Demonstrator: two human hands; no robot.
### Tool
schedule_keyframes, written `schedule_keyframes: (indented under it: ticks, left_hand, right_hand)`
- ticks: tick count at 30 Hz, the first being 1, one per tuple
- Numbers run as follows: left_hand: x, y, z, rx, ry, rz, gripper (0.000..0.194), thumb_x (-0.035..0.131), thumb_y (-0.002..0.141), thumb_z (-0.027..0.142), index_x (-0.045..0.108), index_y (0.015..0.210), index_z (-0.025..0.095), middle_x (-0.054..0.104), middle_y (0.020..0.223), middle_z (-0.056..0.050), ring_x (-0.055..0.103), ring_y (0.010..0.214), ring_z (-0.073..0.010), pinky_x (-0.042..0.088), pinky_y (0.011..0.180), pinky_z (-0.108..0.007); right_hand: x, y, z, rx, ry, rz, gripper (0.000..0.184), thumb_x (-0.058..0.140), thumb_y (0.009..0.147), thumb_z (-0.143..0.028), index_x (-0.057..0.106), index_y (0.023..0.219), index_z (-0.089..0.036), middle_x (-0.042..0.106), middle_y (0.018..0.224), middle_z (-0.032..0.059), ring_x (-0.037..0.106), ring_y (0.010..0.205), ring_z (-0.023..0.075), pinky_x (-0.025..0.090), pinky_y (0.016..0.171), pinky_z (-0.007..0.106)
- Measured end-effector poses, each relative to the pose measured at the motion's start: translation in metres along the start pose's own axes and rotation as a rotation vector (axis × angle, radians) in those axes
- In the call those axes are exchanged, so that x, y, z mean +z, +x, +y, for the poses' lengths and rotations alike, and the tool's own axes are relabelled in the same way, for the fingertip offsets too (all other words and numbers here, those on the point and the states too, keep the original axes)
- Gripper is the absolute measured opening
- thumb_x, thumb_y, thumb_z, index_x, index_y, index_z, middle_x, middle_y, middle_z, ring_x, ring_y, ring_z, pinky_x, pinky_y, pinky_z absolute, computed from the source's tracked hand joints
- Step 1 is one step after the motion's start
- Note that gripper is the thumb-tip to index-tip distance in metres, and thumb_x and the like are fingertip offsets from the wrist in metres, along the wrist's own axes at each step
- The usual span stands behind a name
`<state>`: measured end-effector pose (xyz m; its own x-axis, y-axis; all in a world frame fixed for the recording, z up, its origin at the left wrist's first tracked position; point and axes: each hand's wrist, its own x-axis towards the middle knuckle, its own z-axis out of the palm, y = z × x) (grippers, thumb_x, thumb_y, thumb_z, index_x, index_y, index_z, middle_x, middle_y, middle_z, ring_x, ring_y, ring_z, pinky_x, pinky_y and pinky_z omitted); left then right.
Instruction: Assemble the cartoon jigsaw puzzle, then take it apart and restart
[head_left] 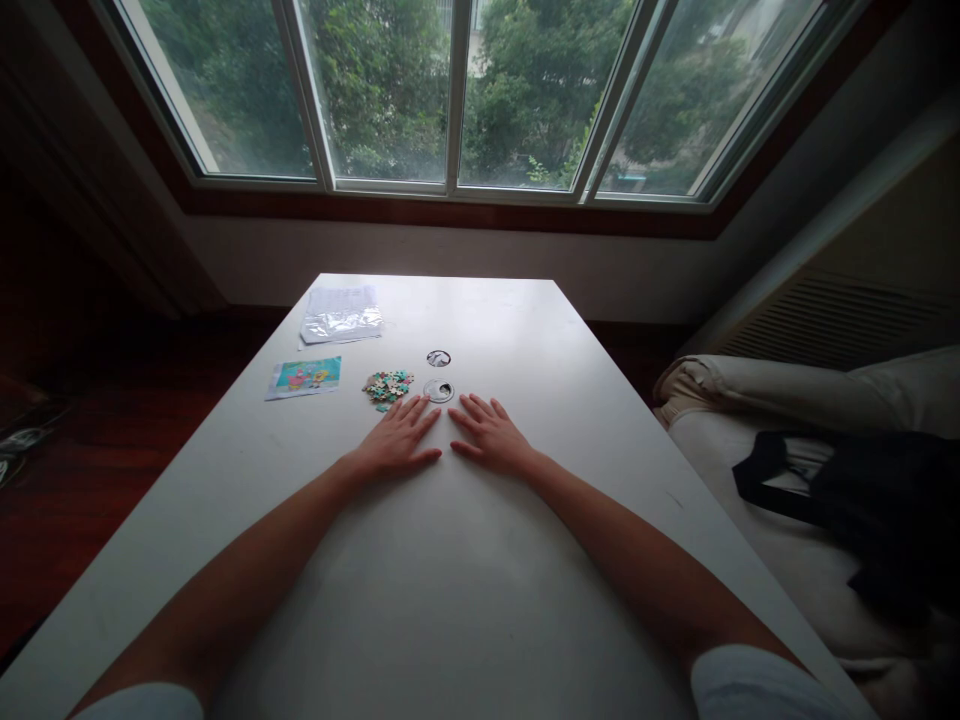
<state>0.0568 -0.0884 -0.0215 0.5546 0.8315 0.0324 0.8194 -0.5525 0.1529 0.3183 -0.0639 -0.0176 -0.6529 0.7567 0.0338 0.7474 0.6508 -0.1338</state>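
Both hands lie flat on a white table (480, 590), fingers spread and nothing in them. My left hand (401, 436) is just below a heap of small jigsaw puzzle pieces (388, 386), mostly teal, white and brown. Beside it, my right hand (489, 433) rests with its fingertips close to a round, clear-rimmed disc (429, 391) that has a dark spot. Farther back sits a smaller round item (439, 357) with a dark edge and a pale pattern. A colourful cartoon picture sheet (306, 377) lies left of the pieces.
Papers in a clear plastic sleeve (341, 314) lie at the table's back left. Beyond the table's far edge is a wall under a wide window (450, 190). To the right stands a light padded seat (720, 450) with dark cloth (870, 500) on it.
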Motion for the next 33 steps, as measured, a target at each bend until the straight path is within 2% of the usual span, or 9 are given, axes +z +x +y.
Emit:
schedule_keyframes:
  ticks: [6,13,20,26,33]
  left_hand:
    - [0.003,0.001,-0.003,0.021,0.006,-0.005,0.088,0.033,0.094,0.078,0.021,0.164,0.025,0.011,0.171,-0.010,0.011,0.158,-0.0320,0.010,0.128,-0.051]
    - [0.006,0.001,-0.004,-0.031,0.007,0.043,0.089,0.033,0.095,0.077,0.027,0.162,0.020,0.015,0.171,-0.013,0.013,0.157,-0.0336,0.013,0.128,-0.048]
    - [0.005,0.000,-0.005,-0.032,-0.009,0.000,0.088,0.033,0.094,0.078,0.024,0.163,0.024,0.010,0.171,-0.011,0.010,0.158,-0.0339,0.013,0.128,-0.049]
    - [0.002,-0.002,-0.001,-0.032,-0.007,-0.029,0.086,0.030,0.095,0.077,0.022,0.164,0.025,0.008,0.171,-0.012,0.007,0.158,-0.0349,0.012,0.127,-0.052]
    - [0.006,-0.004,0.011,-0.073,0.004,0.018,0.086,0.030,0.096,0.076,0.024,0.163,0.023,0.012,0.171,-0.013,0.008,0.158,-0.0335,0.010,0.128,-0.052]
  right_hand:
    - [-0.001,-0.001,0.000,-0.011,0.004,-0.018,0.080,0.033,0.097,-0.074,0.030,0.162,-0.028,0.016,0.170,0.0099,0.015,0.158,0.0307,0.010,0.126,0.055]
    - [-0.001,-0.001,-0.001,-0.005,-0.013,-0.010,0.081,0.033,0.096,-0.075,0.030,0.162,-0.027,0.016,0.170,0.0111,0.016,0.157,0.0317,0.009,0.126,0.057]
    - [0.001,-0.001,0.001,-0.003,-0.008,0.000,0.078,0.031,0.097,-0.074,0.031,0.161,-0.029,0.018,0.170,0.0100,0.016,0.157,0.0305,0.010,0.126,0.056]
    - [0.001,0.000,0.001,-0.003,0.004,0.008,0.077,0.030,0.098,-0.073,0.032,0.161,-0.028,0.019,0.170,0.0104,0.017,0.157,0.0299,0.011,0.126,0.056]
    - [0.000,0.000,0.001,0.005,0.003,-0.005,0.076,0.031,0.098,-0.072,0.032,0.161,-0.029,0.019,0.170,0.0095,0.016,0.157,0.0297,0.011,0.126,0.055]
